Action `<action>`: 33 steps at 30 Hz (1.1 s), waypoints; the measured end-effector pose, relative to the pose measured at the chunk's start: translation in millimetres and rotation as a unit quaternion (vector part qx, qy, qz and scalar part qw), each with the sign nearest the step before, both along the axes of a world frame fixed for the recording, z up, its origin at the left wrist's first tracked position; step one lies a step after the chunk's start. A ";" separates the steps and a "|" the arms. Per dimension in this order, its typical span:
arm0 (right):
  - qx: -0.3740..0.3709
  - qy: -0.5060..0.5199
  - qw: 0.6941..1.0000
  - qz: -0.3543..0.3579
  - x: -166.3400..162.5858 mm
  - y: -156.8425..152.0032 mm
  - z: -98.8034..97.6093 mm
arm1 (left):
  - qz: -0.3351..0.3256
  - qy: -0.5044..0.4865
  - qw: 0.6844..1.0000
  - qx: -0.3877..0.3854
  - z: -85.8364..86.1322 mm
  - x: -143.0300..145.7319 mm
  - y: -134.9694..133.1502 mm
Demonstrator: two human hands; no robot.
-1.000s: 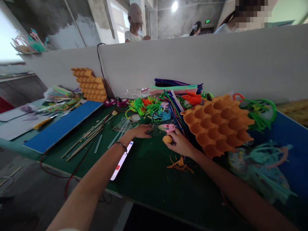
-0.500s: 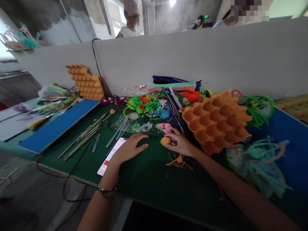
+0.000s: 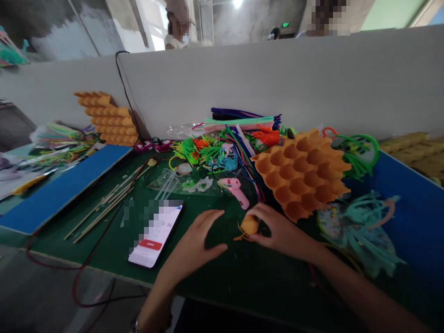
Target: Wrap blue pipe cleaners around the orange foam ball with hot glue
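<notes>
My right hand pinches a small rounded orange piece between thumb and fingers, low over the green tabletop; its colour matches the egg tray. Thin orange scraps lie under and beside it, partly hidden by the piece and my fingers. To the left, my left hand is open, thumb and fingers apart, with nothing in it. Just beyond my right hand lies a pink glue gun. An orange egg tray with cups facing up rests to the right of it.
A lit phone lies left of my left hand, with wooden sticks and a red cable further left. Behind are heaped pipe cleaners. Teal pipe cleaners sit at right. Beyond the partition are other people.
My right hand has brought the orange piece nearer to me, down over the scraps, away from the glue gun. My left hand has shifted right and closer. The view has turned slightly right.
</notes>
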State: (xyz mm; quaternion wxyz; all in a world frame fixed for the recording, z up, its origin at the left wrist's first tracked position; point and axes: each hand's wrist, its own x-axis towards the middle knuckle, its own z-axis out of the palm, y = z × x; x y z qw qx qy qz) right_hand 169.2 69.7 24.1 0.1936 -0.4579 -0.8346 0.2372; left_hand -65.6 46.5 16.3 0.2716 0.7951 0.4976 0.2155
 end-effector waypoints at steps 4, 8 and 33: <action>-0.049 -0.020 0.998 0.032 -7.1 -17.3 -7.6 | -0.041 0.024 0.999 -0.006 -3.5 14.8 -3.1; -0.053 -0.033 0.998 0.023 -13.9 -13.5 -17.0 | -0.046 0.062 0.997 0.029 -4.6 23.5 -1.6; 0.253 -0.216 0.912 -0.242 42.3 30.6 0.8 | 0.004 0.123 0.980 0.154 -18.8 23.6 13.8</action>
